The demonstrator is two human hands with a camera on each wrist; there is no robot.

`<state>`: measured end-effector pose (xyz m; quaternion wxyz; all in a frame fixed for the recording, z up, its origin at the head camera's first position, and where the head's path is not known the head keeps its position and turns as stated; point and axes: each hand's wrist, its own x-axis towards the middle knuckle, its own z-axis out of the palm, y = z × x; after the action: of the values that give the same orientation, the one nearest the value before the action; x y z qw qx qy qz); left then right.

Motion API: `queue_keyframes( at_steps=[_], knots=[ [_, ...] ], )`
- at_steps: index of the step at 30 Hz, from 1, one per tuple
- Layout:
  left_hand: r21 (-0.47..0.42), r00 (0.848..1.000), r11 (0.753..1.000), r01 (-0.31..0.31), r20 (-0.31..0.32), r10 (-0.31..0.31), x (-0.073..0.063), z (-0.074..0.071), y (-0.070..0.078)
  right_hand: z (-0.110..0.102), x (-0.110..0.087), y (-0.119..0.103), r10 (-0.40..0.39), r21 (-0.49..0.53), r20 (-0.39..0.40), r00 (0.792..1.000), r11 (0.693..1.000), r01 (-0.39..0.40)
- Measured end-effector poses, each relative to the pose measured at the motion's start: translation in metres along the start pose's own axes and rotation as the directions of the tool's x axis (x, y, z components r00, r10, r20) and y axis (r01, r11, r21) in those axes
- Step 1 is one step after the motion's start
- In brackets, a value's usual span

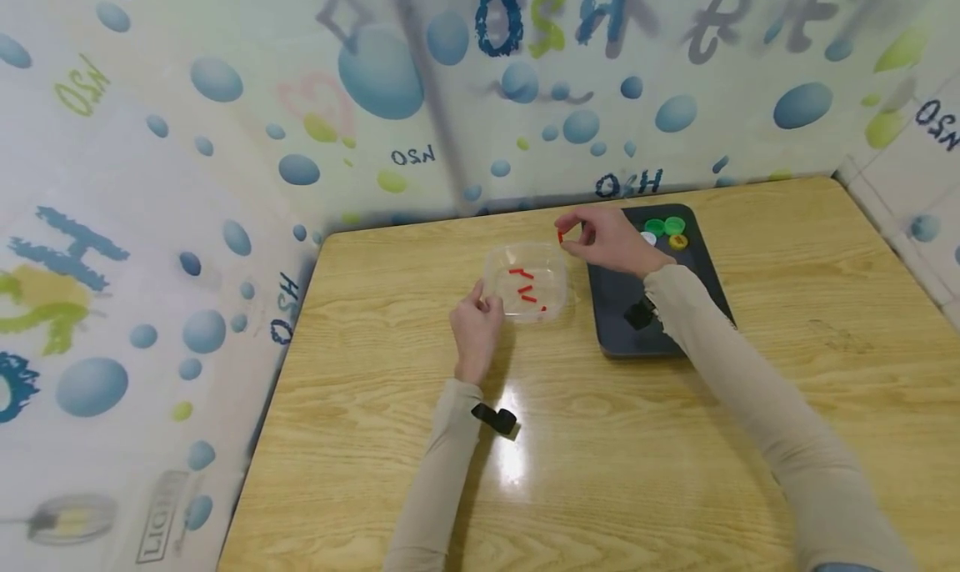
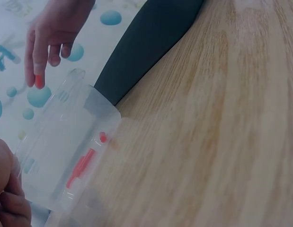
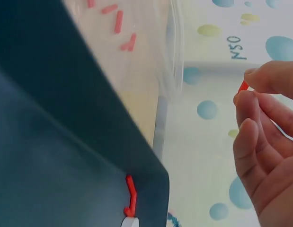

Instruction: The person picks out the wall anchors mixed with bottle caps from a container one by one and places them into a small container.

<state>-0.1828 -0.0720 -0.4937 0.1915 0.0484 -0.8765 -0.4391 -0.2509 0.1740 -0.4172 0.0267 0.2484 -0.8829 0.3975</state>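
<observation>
My right hand point(image 1: 611, 240) pinches a small red stick point(image 1: 559, 236) between thumb and forefinger, raised near the tray's far left corner. The same stick point(image 3: 243, 86) shows at the fingertips in the right wrist view. To its left is a clear plastic container point(image 1: 553, 253) with several short red sticks point(image 1: 525, 289) on its bottom. My left hand point(image 1: 477, 326) grips the container's near left edge with curled fingers; in the left wrist view this hand point(image 2: 9, 194) is partly cut off.
A dark tray point(image 1: 637, 330) lies right of the container, holding green caps point(image 1: 674, 225), a yellow cap point(image 1: 678, 242) and a white cap point(image 1: 648, 238). Red pieces point(image 3: 131, 196) lie inside it along one wall. Behind the wooden table point(image 1: 360, 347) stands a patterned wall point(image 1: 450, 122).
</observation>
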Motion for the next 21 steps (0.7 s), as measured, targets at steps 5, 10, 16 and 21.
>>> queue_keyframes(
  at_steps=[5,10,16,21],
  knots=[
    [-0.014,1.0,1.0,0.013,-0.005,-0.013,0.0,-0.001,0.0,0.008,0.006,-0.008,-0.023,0.021,0.02,1.0,1.0,0.023],
    [-0.013,1.0,1.0,-0.003,-0.006,0.003,0.0,0.0,0.0,0.012,0.01,-0.012,-0.003,0.023,0.045,0.999,1.0,0.002],
    [-0.002,1.0,1.0,-0.011,-0.004,0.011,0.0,0.001,0.0,0.016,0.01,-0.015,-0.007,0.027,0.061,0.998,1.0,0.006],
    [0.012,1.0,1.0,-0.005,-0.01,0.005,-0.001,0.001,0.002,0.021,0.013,-0.019,-0.044,0.027,0.087,0.995,0.999,0.042]
  ],
)
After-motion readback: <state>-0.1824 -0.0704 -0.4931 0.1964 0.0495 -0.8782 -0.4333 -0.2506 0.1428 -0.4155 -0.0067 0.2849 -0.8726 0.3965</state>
